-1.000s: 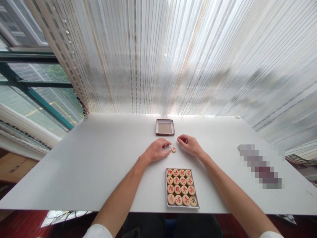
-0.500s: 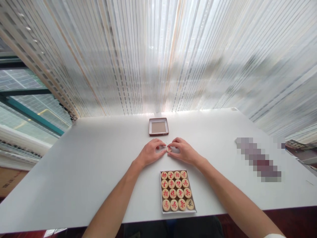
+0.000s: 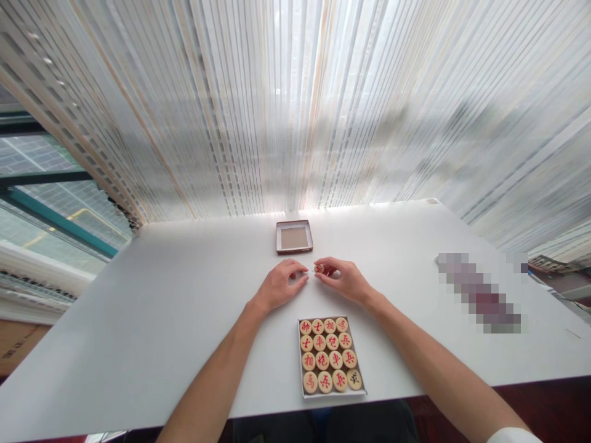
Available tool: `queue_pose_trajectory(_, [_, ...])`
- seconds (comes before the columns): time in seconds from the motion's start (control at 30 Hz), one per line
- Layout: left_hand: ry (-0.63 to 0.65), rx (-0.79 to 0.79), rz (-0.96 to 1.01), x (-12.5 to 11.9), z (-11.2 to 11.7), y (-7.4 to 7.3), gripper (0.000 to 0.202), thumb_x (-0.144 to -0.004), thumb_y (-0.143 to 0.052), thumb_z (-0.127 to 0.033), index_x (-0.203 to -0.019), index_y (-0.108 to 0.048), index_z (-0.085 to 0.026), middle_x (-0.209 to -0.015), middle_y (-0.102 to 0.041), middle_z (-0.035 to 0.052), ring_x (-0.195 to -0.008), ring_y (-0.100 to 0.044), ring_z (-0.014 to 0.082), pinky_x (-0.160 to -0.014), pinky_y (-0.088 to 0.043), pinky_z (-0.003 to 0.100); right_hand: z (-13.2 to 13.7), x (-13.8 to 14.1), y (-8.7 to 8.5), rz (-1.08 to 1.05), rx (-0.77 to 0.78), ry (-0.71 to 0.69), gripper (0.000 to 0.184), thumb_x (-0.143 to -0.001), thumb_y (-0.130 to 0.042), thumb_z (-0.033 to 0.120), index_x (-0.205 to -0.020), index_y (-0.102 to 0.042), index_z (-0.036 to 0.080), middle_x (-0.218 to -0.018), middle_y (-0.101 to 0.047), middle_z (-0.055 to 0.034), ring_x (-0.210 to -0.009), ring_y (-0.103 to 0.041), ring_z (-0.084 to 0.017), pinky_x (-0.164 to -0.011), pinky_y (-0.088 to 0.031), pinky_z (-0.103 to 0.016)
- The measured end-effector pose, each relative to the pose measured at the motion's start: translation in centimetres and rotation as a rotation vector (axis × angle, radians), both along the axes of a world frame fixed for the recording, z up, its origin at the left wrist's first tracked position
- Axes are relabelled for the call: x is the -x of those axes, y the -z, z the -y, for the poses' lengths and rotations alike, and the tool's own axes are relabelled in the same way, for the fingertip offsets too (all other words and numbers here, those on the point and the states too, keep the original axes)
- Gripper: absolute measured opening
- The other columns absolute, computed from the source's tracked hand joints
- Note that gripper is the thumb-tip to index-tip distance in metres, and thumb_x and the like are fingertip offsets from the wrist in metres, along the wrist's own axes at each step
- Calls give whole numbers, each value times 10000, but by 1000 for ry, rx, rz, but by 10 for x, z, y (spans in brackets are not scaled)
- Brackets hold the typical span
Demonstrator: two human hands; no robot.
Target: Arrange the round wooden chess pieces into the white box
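Note:
A round wooden Chinese chess piece with a red character (image 3: 318, 269) is pinched between the thumb and fingers of my right hand (image 3: 342, 279). Just to its left, my left hand (image 3: 282, 284) rests by the table surface, thumb and fingers apart in a curve with nothing between them. Nearer to me lies an open box (image 3: 300, 369) holding rows of Chinese chess pieces (image 3: 322, 360). Most carry red characters; the one in the near right corner, a black-marked piece (image 3: 354, 379), differs.
Beyond my hands sits a shallow box lid (image 3: 294, 251) with a dark red rim. The white table (image 3: 161, 320) ends at a striped curtain (image 3: 277, 135). A blurred-out long object (image 3: 480, 295) lies on the right side.
The chess piece, before between both hands, has shifted slightly away and right in my right hand's fingers. My left fingers have come off it. The box of pieces stays put.

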State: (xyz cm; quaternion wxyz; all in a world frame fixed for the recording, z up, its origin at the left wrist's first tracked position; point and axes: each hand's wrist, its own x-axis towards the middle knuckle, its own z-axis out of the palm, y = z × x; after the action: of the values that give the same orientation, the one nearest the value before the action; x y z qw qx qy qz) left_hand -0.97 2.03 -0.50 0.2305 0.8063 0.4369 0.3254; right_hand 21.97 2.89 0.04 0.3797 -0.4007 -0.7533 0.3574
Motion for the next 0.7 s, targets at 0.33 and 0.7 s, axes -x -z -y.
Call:
queue_pose_trajectory(0.33, [-13,-13,18,-1,-1,1,194,-925,-602,-296,-1076,-701,-227,-1007,-680,50,-835,-606,167,-777,-526,299,-6,3,0,-410,456,-33,349,-821,-735,403,-1097,-701,192,-1006,-751,-86,-887,-742,-217,-874,-591,-392])
queue_pose_trajectory(0.7, [-11,-20,12,-1,-1,2,194,-926,-595,-287,-1075,-705,-228,-1007,-679,51,-817,-601,164,-777,-524,297,-13,-4,-4,-603,724,-85,249,-850,-732,347,-1043,-694,194,-1127,-750,-117,-937,-754,-222,-858,-603,-352])
